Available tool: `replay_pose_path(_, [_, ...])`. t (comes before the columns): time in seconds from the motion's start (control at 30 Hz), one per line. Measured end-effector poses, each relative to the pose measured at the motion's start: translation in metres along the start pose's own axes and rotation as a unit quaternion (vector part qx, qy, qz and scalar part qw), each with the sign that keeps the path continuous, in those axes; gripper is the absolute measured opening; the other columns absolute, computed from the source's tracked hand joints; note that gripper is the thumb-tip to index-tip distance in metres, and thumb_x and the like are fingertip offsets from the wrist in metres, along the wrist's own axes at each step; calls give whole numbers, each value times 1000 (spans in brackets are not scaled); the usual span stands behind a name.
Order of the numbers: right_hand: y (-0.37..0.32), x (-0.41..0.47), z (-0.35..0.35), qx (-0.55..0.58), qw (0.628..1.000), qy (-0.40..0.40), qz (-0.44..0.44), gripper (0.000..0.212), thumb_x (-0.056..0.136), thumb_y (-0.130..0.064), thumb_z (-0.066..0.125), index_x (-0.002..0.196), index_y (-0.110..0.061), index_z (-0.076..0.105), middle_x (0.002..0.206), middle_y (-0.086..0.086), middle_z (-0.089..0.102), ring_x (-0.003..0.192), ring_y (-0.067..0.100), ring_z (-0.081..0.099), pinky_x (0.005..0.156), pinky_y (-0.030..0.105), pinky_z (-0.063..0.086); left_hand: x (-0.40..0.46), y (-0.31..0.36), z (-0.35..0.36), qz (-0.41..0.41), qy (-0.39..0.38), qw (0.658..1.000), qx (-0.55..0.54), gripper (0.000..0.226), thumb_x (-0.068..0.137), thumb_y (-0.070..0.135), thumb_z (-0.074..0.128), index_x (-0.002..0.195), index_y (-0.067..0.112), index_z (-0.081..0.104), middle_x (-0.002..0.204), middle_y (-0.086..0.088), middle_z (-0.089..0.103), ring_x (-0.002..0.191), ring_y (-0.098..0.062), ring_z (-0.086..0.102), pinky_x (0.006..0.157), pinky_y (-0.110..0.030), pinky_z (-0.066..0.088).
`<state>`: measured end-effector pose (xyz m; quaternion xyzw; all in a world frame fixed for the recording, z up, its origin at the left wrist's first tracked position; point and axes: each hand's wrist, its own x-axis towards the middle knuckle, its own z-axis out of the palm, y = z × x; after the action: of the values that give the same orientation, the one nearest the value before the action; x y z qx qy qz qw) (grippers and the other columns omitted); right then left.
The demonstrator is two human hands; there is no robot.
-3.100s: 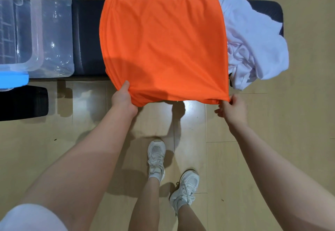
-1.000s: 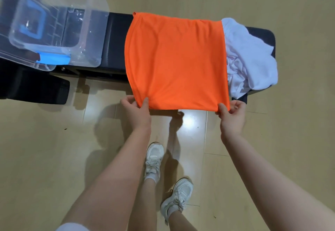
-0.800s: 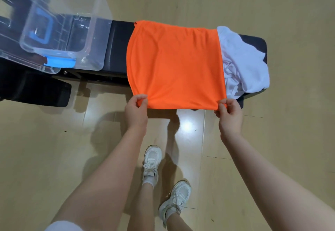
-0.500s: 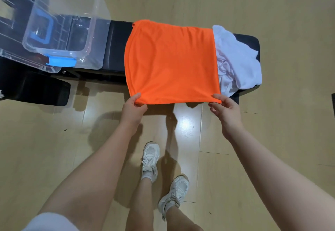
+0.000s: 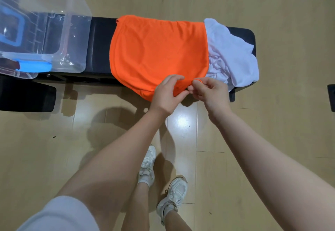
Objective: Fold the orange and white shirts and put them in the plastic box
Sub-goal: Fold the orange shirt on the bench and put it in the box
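Two bare forearms run up from the lower corners of the frame to bare hands — left hand (image 5: 165, 94), right hand (image 5: 211, 92). A pale short sleeve (image 5: 59, 214) shows lower left. Bottom centre — white lace-up sneakers (image 5: 174, 192) with white socks.

The plastic box (image 5: 41, 36) is running off the picture's left and top edges, so its full outline is not showing. The orange shirt (image 5: 157, 52) is covering the middle of the bench (image 5: 100, 49) and overlapping the white shirt (image 5: 233, 56) (crumpled, its shape unreadable).
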<state>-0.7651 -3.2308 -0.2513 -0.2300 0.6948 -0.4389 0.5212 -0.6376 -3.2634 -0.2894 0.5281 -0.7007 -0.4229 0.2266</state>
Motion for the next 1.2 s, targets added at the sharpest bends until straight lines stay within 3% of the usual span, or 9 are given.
replay_pose_path(0.1, [-6, 3, -1, 2, 1000, -9, -4, 14, 89, -10, 56, 83, -4, 67, 64, -1, 67, 65, 15, 49, 58, 24, 37, 11, 5, 3, 15, -1, 999, 50, 26, 81, 15, 63, 107, 10, 63, 105, -7, 65, 99, -27, 60, 88, -38, 46])
replay_pose_path(0.17, [-7, 4, -3, 21, 1000, -20, 6, 17, 90, -13, 56, 77, -10, 66, 63, -5, 67, 69, 15, 52, 62, 23, 41, 15, 6, 4, 21, -1, 994, 105, 25, 81, 10, 58, 105, 8, 63, 103, -10, 65, 98, -32, 59, 86, -42, 45])
replay_pose_path(0.33, [-4, 11, -12, 83, 996, 31, 24, 19, 92, -16, 54, 75, -16, 60, 64, -5, 65, 71, 8, 60, 76, 21, 49, 16, -18, -5, -34, 22, 983, 180, 35, 79, 10, 46, 110, 7, 62, 108, -12, 64, 101, -33, 57, 85, -38, 39])
replay_pose_path(0.47, [3, 12, -19, 78, 996, 44, 7, 24, 92, -15, 53, 69, -17, 58, 63, -7, 65, 75, 10, 59, 77, 20, 48, 10, -42, -19, -21, 58, 981, 184, 42, 73, 28, 36, 93, 7, 66, 87, -12, 66, 82, -35, 61, 71, -37, 42])
replay_pose_path(0.63, [8, 15, -20, 98, 993, 68, 4, 22, 94, -16, 51, 74, -19, 57, 66, -5, 61, 71, 7, 56, 71, 16, 47, 21, -43, -32, -39, 56, 984, 165, 28, 70, 20, 49, 87, 5, 64, 82, -13, 63, 81, -33, 58, 70, -31, 36])
replay_pose_path(0.83, [-12, -2, -23, 43, 993, 93, -61, 23, 94, -15, 52, 73, -22, 58, 116, -3, 53, 107, -3, 50, 93, 22, 40, 10, -10, -65, -57, -19, 997, 47, 17, 72, 16, 47, 85, 16, 57, 64, 2, 58, 60, -24, 65, 62, -29, 49])
replay_pose_path(1.0, [-62, -54, -27, 47, 991, 65, -111, 24, 97, -9, 45, 77, -19, 55, 71, -2, 56, 55, -10, 54, 60, 8, 44, -34, 46, -110, -70, -34, 997, 22, 19, 78, 12, 52, 95, 15, 62, 62, 3, 57, 60, -7, 60, 65, -24, 49])
replay_pose_path(1.07, [-85, -77, -29, 49, 991, 59, -109, 23, 96, -11, 46, 77, -20, 56, 69, -1, 56, 51, -6, 53, 57, 16, 45, -53, 75, -132, -51, -43, 996, 58, 19, 83, 4, 55, 97, 16, 62, 65, 3, 58, 60, 1, 55, 60, -6, 38])
replay_pose_path(1.2, [-121, -109, -30, 59, 993, 44, -95, 20, 94, -15, 50, 77, -20, 58, 71, 0, 53, 58, 5, 50, 56, 18, 42, -78, 118, -175, -7, -80, 994, 71, 22, 80, 16, 70, 99, 21, 61, 76, 11, 62, 68, 7, 57, 64, -2, 38])
